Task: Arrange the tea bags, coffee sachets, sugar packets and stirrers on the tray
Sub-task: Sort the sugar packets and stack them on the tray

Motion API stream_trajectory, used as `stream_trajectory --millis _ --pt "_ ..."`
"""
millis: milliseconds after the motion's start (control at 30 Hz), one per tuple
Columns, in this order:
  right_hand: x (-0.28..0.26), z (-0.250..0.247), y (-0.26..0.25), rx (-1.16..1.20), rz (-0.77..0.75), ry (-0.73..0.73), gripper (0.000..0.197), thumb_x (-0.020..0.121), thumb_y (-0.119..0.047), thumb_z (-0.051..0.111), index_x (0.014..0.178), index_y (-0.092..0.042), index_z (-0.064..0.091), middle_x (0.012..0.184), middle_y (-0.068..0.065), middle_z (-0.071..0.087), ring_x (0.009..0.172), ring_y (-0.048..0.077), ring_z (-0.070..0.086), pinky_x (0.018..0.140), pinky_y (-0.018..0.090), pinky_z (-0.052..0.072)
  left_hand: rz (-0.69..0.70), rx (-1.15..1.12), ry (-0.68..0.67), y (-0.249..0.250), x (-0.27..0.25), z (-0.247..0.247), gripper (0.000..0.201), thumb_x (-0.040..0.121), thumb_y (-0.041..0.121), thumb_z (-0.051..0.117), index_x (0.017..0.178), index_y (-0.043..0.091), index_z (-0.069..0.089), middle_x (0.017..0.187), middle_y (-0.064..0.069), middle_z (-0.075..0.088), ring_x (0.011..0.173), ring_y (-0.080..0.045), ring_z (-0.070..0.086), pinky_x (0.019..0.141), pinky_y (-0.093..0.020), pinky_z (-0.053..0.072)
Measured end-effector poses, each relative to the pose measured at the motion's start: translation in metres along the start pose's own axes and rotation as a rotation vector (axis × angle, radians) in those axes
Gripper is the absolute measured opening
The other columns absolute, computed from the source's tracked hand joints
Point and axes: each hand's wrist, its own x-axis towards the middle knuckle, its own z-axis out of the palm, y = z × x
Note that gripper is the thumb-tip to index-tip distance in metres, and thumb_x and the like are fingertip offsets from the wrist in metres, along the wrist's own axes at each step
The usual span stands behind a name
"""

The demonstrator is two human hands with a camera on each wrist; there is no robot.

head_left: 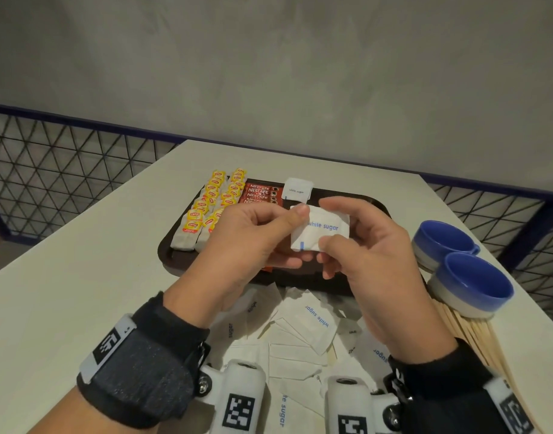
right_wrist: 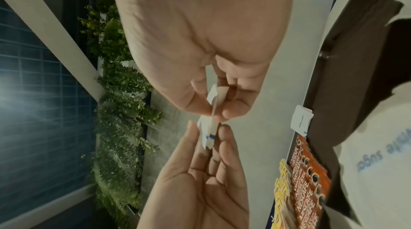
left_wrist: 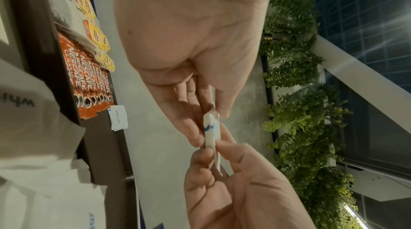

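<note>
White paper, a sugar packet (head_left: 319, 230) printed "white sugar", is pinched between both hands above the brown tray (head_left: 165, 245): the left hand (head_left: 253, 236) nips its upper left corner with thumb and fingers, and the right hand (head_left: 367, 245) nips its lower right edge. Beyond the hands, one more sugar packet (head_left: 297, 190) leans at the tray's far rim beside the red coffee sachets (head_left: 261, 194) and the yellow-tagged tea bags (head_left: 211, 203). Beneath the wrists lies a loose heap of packets (head_left: 303, 333), with wooden stirrers (head_left: 475, 343) and two blue cups (head_left: 463, 270) right of the right hand.
</note>
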Motion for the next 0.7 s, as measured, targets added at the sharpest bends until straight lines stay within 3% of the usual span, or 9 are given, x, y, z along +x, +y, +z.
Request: stream_trajectory --millis 67,200,400,500,700 --pt "0.0 -0.001 0.001 -0.009 -0.007 0.015 0.043 0.09 0.006 0.065 0.113 -0.03 0.069 0.096 -0.007 0.073 0.072 0.015 0.07 0.058 0.025 0.059 0.002 -0.021 -0.02 0.0 0.0 -0.001 0.012 0.085 0.023 0.077 0.083 0.011 0.077 0.086 -0.013 0.079 0.077 -0.029 0.078 0.067 -0.029 0.064" --pt "0.002 -0.004 -0.002 0.05 0.037 0.058 0.038 0.094 -0.001 0.065 0.119 -0.029 0.068 0.095 -0.014 0.075 0.083 0.017 0.074 0.063 0.031 0.062 -0.001 -0.026 -0.037 0.0 0.0 -0.001 0.007 0.085 0.01 0.077 0.089 0.006 0.075 0.083 -0.01 0.079 0.075 -0.025 0.077 0.069 -0.027 0.065" --pt "0.007 -0.017 -0.003 0.025 0.145 0.108 0.013 0.093 -0.021 0.069 0.105 -0.025 0.073 0.094 -0.007 0.079 0.092 0.017 0.075 0.079 0.039 0.062 0.0 -0.001 -0.044 0.003 -0.002 -0.002 0.01 0.075 0.017 0.079 0.083 0.012 0.078 0.092 -0.01 0.081 0.079 -0.026 0.079 0.072 -0.029 0.064" --pt "0.005 -0.015 -0.002 -0.026 0.127 0.132 0.009 0.092 -0.024 0.07 0.1 -0.025 0.074 0.091 -0.007 0.079 0.085 0.017 0.072 0.072 0.032 0.059 -0.006 0.009 -0.046 0.003 -0.002 -0.003 0.016 0.079 0.014 0.078 0.093 0.007 0.077 0.098 -0.01 0.081 0.081 -0.026 0.079 0.071 -0.028 0.064" --pt "0.003 -0.013 -0.005 0.016 0.133 0.149 0.011 0.093 -0.024 0.069 0.098 -0.018 0.076 0.09 0.002 0.078 0.071 0.016 0.062 0.065 0.03 0.052 -0.001 0.039 -0.058 0.005 -0.003 -0.004 0.009 0.084 0.013 0.077 0.092 0.01 0.077 0.101 -0.007 0.081 0.083 -0.026 0.079 0.07 -0.026 0.063"
